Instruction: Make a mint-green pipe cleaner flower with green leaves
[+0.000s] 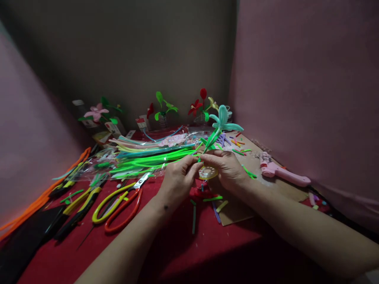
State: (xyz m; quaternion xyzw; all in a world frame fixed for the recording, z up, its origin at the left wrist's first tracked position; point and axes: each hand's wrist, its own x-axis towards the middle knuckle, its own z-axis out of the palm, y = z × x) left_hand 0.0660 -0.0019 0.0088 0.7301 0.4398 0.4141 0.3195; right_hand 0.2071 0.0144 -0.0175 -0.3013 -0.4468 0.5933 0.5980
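Observation:
Both hands meet near the middle of the view, fingertips almost touching. My right hand (226, 165) pinches the green stem of a fuzzy flower (222, 117) with pale turquoise petals, which leans up and to the right. Green leaf-like parts (211, 141) sit on the stem below the petals. My left hand (182, 175) is closed in a pinch at the stem's lower end, where a small green bit shows between the fingertips. A yellow ring-shaped item (208, 172) lies just beneath the hands, partly hidden by them.
Bright green fuzzy stems (154, 159) lie behind my left hand. Scissors with red and yellow handles (122, 207) and pliers (79, 205) are at the left. A pink glue gun (284, 173) rests on cardboard (266, 183) at the right. Finished flowers (96, 113) stand along the back.

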